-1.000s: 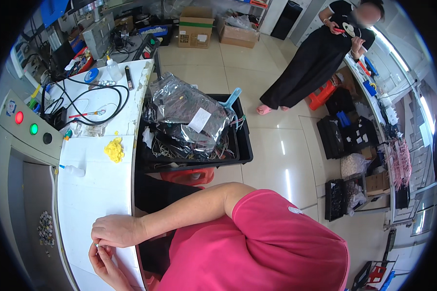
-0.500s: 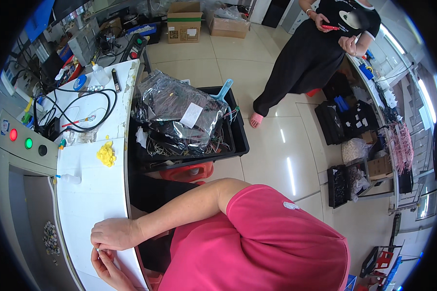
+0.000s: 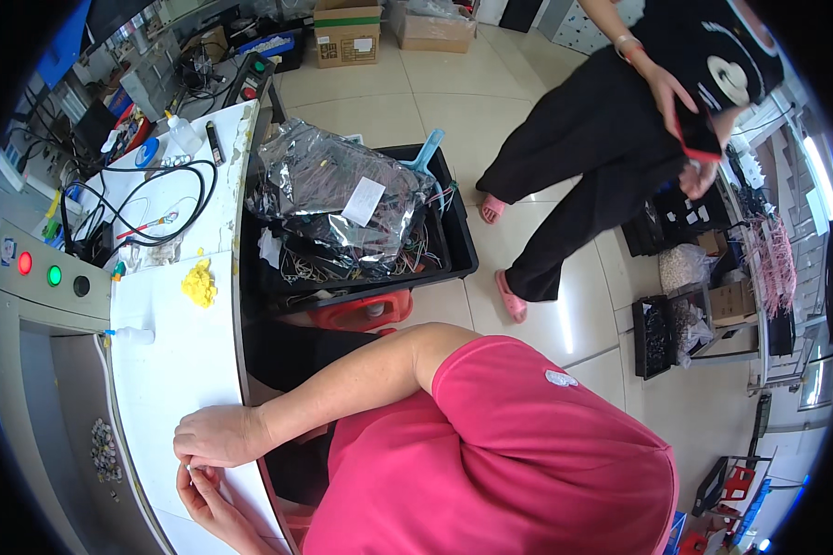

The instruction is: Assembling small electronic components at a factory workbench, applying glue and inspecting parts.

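Note:
Over the white bench top point(image 3: 171, 379), my right hand point(image 3: 220, 435) is closed with its fingers pinched and bent downward. My left hand point(image 3: 211, 507) meets it from below, thumb and fingers pressed together. A tiny white piece point(image 3: 191, 468) shows between the fingertips of both hands; its kind is too small to make out, and my fingers hide most of it. Farther along the bench lie a crumbled yellow lump point(image 3: 199, 283) and a small white squeeze bottle point(image 3: 137, 336) on its side.
A control panel point(image 3: 42, 268) with coloured buttons borders the bench, and a black cable point(image 3: 199, 217) coils farther back. Beside the bench stands a black crate point(image 3: 458, 254) under a shiny plastic bag point(image 3: 333, 185). A co-worker point(image 3: 592, 139) in dark clothes holds a red-edged phone point(image 3: 697, 134).
The co-worker has stepped nearer and to the right, and the phone has come lower. My hands stay together at nearly the same spot, while the view has shifted slightly.

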Available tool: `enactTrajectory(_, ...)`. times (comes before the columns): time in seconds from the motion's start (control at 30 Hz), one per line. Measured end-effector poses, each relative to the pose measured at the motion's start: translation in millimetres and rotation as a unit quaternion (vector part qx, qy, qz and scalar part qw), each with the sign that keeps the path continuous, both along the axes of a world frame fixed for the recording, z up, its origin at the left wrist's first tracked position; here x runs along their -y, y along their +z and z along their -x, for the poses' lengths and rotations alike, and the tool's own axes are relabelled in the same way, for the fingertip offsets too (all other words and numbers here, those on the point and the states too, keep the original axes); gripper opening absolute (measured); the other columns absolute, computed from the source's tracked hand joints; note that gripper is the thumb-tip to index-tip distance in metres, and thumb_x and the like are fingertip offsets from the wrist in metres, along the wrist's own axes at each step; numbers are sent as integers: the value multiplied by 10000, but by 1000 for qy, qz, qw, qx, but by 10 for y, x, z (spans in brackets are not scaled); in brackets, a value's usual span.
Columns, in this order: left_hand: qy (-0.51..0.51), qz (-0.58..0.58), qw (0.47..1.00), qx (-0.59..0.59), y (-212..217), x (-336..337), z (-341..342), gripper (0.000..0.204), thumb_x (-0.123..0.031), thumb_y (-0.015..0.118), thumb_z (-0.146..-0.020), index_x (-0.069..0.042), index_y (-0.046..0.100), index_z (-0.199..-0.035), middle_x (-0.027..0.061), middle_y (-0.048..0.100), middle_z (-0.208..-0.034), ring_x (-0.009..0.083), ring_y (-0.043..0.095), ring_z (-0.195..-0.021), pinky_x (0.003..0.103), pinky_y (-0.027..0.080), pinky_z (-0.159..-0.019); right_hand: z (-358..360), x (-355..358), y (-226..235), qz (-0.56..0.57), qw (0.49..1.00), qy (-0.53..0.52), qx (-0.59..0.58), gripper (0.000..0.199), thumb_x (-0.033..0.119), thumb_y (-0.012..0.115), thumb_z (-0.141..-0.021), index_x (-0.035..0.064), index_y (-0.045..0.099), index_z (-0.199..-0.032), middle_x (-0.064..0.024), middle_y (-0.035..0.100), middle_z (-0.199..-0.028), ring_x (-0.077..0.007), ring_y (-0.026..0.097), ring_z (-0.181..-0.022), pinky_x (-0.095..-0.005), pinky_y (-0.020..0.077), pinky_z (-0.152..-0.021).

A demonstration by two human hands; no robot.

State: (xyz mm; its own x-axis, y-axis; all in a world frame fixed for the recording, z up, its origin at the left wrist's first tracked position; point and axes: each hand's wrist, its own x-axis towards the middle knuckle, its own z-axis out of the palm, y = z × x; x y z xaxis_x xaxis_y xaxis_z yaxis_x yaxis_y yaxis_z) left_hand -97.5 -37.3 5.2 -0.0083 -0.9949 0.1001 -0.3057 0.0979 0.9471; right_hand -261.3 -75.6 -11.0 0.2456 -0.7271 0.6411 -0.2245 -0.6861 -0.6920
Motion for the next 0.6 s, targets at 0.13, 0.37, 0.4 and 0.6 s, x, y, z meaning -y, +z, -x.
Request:
enactTrajectory(0.13, 53, -6, 999, 12, 50, -28, -47, 269, -174, 479, -985, 8, 540, -1173, 76, 604, -1007, 118, 569, -906, 232, 472, -796, -132, 58, 21, -11, 1000, 17, 18, 130, 166, 601, -785, 38, 584, -798, -112, 596, -791, -296, 584, -795, -385, 470, -721)
enactTrajectory(0.37, -5, -63, 995, -74, 298, 375, -307, 181, -59, 515, -934, 2, 566, -1096, 56, 582, -957, 116, 573, -881, 264, 497, -775, -362, 370, 149, -49, 997, 47, 32, 111, 64, 594, -849, 18, 567, -946, -141, 578, -846, -305, 584, -788, -368, 472, -697)
enactTrajectory(0.4, -25, -29, 996, -76, 297, 397, -349, 182, -53, 512, -934, 18, 567, -1093, 63, 586, -975, 123, 589, -886, 256, 499, -782, -391, 388, 151, -12, 1000, 20, 16, 114, 31, 608, -836, 20, 568, -942, -135, 580, -849, -296, 590, -782, -356, 475, -679)
enactTrajectory(0.6, -50, 19, 990, -127, 234, 449, -735, 194, -43, 535, -924, 17, 578, -1103, 92, 579, -1074, 166, 595, -1003, 277, 491, -862, -713, 471, 160, -99, 991, 76, 50, 197, 2, 650, -807, 27, 558, -979, -95, 597, -892, -229, 593, -805, -332, 486, -663)
